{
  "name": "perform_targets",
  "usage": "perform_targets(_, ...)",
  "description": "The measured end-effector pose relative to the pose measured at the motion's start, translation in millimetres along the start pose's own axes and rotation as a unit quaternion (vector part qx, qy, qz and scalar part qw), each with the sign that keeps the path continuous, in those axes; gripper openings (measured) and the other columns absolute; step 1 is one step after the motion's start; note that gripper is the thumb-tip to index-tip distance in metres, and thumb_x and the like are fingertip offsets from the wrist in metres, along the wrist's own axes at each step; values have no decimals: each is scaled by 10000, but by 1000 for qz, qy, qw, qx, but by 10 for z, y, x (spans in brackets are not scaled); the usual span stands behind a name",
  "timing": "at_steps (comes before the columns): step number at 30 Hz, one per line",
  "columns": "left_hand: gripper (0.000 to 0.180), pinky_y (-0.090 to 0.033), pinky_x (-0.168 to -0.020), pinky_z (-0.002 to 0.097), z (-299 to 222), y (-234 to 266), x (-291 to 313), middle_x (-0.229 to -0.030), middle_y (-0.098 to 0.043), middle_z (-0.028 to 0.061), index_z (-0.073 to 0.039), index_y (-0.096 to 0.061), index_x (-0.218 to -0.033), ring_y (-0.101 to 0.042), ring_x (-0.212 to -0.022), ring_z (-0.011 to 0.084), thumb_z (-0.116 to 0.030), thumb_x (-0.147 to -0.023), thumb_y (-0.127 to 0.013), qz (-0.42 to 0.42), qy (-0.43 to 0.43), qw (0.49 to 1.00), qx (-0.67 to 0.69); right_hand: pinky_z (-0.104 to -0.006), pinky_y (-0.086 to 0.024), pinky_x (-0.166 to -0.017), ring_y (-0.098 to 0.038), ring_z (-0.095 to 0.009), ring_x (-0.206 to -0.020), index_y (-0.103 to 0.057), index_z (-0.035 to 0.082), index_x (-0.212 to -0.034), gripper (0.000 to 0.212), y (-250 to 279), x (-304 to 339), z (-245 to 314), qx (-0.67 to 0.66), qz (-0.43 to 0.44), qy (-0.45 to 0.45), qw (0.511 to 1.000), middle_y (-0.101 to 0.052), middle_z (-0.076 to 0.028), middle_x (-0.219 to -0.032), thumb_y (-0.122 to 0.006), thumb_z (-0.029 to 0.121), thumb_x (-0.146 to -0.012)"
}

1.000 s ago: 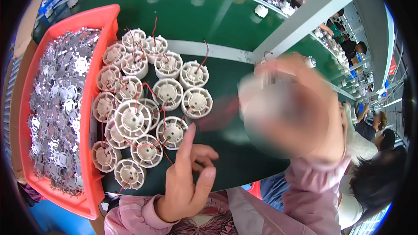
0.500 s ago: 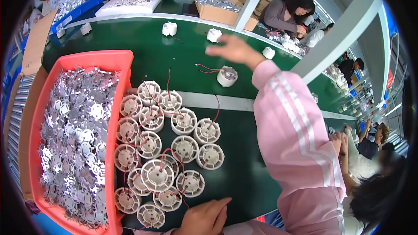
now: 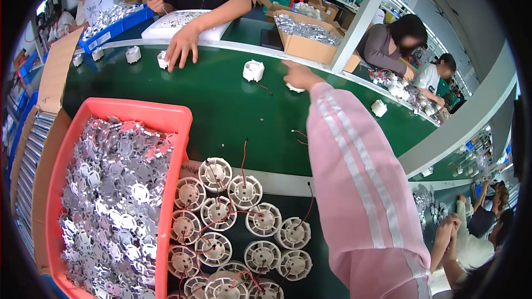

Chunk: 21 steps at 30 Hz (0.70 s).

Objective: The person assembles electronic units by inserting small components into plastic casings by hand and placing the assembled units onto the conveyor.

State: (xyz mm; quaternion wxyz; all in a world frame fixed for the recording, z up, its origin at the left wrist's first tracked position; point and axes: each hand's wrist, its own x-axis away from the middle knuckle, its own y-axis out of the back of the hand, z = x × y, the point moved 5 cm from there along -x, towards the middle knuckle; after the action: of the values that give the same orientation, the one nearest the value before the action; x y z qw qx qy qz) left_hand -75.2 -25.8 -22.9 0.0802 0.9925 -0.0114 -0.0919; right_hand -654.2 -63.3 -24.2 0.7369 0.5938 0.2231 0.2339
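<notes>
My right hand (image 3: 302,76) reaches far across the green belt in a pink sleeve. It bends over a white round plastic housing (image 3: 293,87), whose lower edge shows beneath the palm. Some fingers are hidden, but the hand looks closed on the housing. Left of it, another white housing (image 3: 254,71) stands on the belt with a short red wire beside it. Nearer me, several round white housings (image 3: 219,214) with red wires lie crowded together, open faces up. Red wire ends (image 3: 300,135) stick out beside my sleeve. My left hand is out of view.
A red bin (image 3: 183,119) of thin silvery metal plates stands at the left. Across the belt, a co-worker's hand (image 3: 184,45) touches a white housing (image 3: 163,60). A grey post (image 3: 363,19) rises at the far edge, near a cardboard box (image 3: 305,44) of silvery parts.
My right hand has gone from reaching with spread fingers to closing over the housing. My left hand has left the view. The co-worker's arm has stretched onto the belt. The view has tilted up.
</notes>
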Motion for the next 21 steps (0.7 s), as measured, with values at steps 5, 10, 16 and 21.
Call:
perform_targets(5, 331, -496, -562, 370, -44, 18, -10, -751, -597, 161, -16, -622, -1103, -603, -633, 311, 49, -779, -603, -12, -4, 1000, 1, -393, -394, -1015, -462, -357, -1231, -345, 164, -1422, 766, -132, 97, 1037, -46, -14, 34, 998, -466, -202, -1326, -685, 209, -737)
perform_targets(10, 327, -499, -575, 368, -87, -26, -43, -760, -600, 167, 3, -613, -1110, -607, -647, 325, 44, -785, -603, -19, -55, 998, -15, -410, -434, -939, -528, -353, -1143, -432, 202, -1344, 682, 173, 698, 1024, 30, 160, 73, 984, -541, -178, -1207, -736, 248, -736)
perform_targets(16, 286, -515, -613, 364, -136, 72, 37, -830, -645, 152, 13, -597, -1135, -634, -681, 287, 7, -851, -573, -91, -59, 994, 24, -289, -485, -747, -588, -186, -868, -484, 92, -1247, 549, 1550, 2812, 2222, -181, -7, 262, 948, -599, -111, -1015, -757, 220, -788)
perform_targets(21, 329, -488, -866, 287, -302, -101, 96, -1092, -646, 138, -5, -547, -1238, -632, -1001, 275, -93, -922, -572, 118, -38, 933, 338, -315, -484, -793, -590, -243, -920, -507, 2, -1233, 646, 1540, 4561, 2688, -229, 2, 274, 934, -569, -158, -1102, -831, 195, -710)
